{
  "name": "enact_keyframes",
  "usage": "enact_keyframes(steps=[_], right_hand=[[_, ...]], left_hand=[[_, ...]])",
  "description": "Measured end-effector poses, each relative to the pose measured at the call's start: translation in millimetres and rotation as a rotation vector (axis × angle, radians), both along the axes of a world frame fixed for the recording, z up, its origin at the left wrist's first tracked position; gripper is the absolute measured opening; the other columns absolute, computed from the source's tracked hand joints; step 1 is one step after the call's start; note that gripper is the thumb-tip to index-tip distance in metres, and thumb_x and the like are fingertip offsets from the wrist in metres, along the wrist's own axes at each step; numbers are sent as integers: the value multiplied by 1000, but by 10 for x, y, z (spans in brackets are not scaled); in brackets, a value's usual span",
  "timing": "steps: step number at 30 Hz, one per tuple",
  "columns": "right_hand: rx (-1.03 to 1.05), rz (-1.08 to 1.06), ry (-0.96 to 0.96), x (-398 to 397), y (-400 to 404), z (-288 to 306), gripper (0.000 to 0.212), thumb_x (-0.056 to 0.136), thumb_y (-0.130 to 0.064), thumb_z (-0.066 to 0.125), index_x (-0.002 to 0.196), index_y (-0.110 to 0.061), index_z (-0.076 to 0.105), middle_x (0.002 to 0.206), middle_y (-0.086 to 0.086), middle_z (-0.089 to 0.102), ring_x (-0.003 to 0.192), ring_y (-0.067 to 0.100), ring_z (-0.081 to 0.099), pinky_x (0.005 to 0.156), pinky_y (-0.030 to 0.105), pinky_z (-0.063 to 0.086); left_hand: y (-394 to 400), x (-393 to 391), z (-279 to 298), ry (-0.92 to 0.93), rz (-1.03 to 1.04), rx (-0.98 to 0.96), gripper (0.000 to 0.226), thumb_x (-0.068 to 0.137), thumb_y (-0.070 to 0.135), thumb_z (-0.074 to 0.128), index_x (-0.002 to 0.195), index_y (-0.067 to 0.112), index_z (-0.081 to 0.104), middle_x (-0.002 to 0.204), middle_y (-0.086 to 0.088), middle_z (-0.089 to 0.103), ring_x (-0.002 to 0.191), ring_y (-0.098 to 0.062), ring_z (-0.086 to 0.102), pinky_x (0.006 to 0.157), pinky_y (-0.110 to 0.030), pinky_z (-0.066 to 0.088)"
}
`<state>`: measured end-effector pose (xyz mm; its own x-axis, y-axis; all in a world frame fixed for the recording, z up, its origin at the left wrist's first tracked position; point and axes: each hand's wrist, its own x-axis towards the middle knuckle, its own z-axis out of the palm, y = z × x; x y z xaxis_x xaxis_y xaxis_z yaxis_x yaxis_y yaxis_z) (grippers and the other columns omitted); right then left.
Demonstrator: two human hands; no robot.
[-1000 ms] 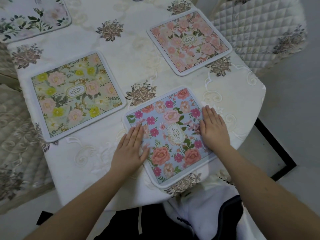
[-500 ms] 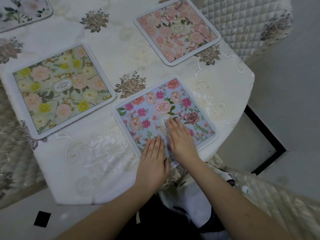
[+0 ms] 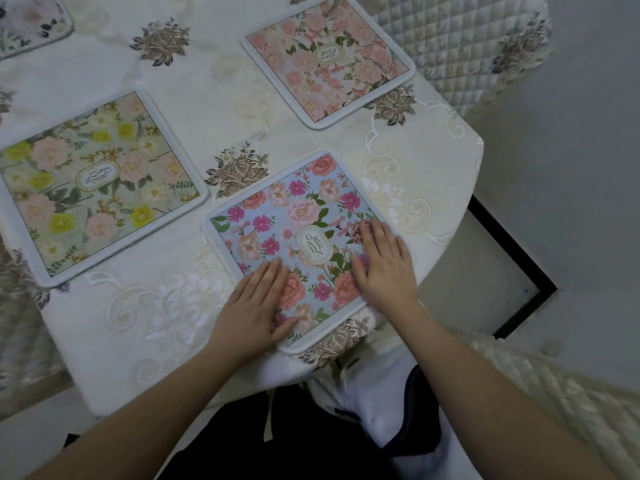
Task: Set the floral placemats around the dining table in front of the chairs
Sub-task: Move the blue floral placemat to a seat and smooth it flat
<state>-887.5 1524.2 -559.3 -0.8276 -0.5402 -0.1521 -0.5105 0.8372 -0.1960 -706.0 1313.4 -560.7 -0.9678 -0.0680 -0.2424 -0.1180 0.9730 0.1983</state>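
Both hands lie flat on the blue placemat (image 3: 298,244), which sits at the near edge of the surface (image 3: 214,95), its near corner reaching that edge. The left hand (image 3: 254,306) presses the mat's near-left side, partly over the tablecloth; the right hand (image 3: 382,265) presses its right side. Neither grip closes on anything: fingers straight, palms down. To finish this step well, keep even downward pressure while sliding or turning, so the tablecloth does not bunch, and square the mat to the edge. The yellow placemat (image 3: 93,185) and pink placemat (image 3: 327,58) already lie toward the left and far-right edges.
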Motion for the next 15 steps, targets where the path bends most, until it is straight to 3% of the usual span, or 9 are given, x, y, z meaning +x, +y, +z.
enact_keyframes(steps=[5,15], right_hand=[[18,-139,-31,-222,186,26,68,99,-55,16,157,-21,7,164,0,7,151,15,3,122,39,-1],[5,-202,-18,-198,130,30,63,101,-46,14,157,-18,9,164,1,9,151,17,4,122,40,0]], left_hand=[[-311,-49,32,3,59,-32,82,96,71,16,159,19,8,165,-1,5,153,-18,5,122,-31,0],[-648,-50,110,-16,161,-33,74,97,65,13,159,27,1,165,11,-3,151,-6,-5,123,-32,-4]])
